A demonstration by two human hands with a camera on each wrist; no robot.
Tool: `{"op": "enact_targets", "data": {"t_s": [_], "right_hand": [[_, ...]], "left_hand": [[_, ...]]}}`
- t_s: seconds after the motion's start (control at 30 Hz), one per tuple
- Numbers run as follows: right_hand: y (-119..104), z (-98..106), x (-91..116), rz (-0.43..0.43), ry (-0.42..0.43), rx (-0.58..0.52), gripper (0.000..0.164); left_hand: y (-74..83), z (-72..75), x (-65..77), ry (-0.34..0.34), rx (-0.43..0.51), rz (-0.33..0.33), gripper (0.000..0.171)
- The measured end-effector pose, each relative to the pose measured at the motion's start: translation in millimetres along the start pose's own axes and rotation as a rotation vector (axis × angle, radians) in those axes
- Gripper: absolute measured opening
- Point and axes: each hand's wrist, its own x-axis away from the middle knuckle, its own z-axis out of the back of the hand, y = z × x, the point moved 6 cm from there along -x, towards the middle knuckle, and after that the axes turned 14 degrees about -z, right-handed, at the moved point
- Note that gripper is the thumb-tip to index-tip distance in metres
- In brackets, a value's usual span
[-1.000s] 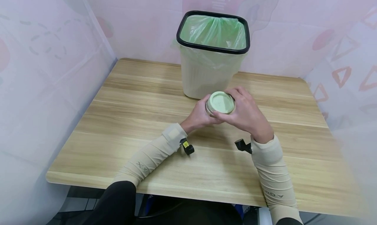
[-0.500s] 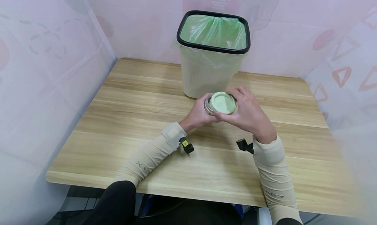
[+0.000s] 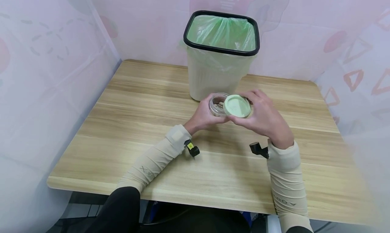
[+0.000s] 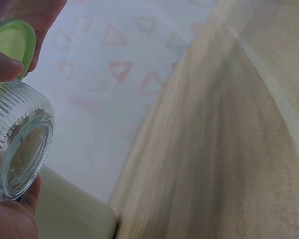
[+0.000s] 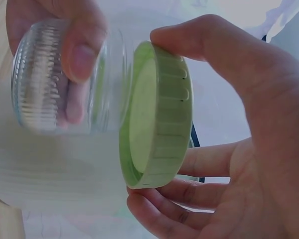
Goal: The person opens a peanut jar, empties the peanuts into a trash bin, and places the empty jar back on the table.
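Note:
My left hand (image 3: 204,115) grips a clear ribbed glass jar (image 5: 42,79) by its side. Some small light brown pieces (image 3: 220,105) lie inside the jar. Thumb and fingers of my right hand (image 3: 264,119) pinch a pale green screw lid (image 3: 237,106) by its rim. The lid is off the jar and tilted, its underside facing the mouth, close beside it in the right wrist view. In the left wrist view, the jar's thick round base (image 4: 27,157) faces the camera and the lid shows beyond it.
A cream trash bin (image 3: 213,77) with a black rim and a green plastic liner (image 3: 223,31) stands at the back of the wooden table (image 3: 146,107), just behind the hands. Printed fabric walls enclose the table at the back and sides.
The lid has come off the jar and shifted right with my right hand, exposing the mouth and contents. My left hand and the jar have moved slightly left.

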Motion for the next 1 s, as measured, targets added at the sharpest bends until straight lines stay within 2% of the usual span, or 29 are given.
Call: {"op": "enact_targets", "data": {"t_s": [0.33,0.57,0.8,1.0], "right_hand": [[11.7,7.2,-4.6,-0.039,0.026,0.027,0.066],[25.8,10.3,-8.6,-0.089,0.052,0.030,0.064],[37.2,9.9,-13.1,-0.123,0.064,0.021,0.063],[48.0,1.2,-20.9,-0.168,0.030,0.048,0.067]], "left_hand": [[3.2,2.5,-2.9,0.004,0.026,0.005,0.071],[30.4,6.4,-3.2,0.007,0.053,0.016,0.069],[34.1,8.1,-3.1,0.012,0.053,0.018,0.069],[33.6,9.3,-3.3,0.014,0.053,0.012,0.069]]}}
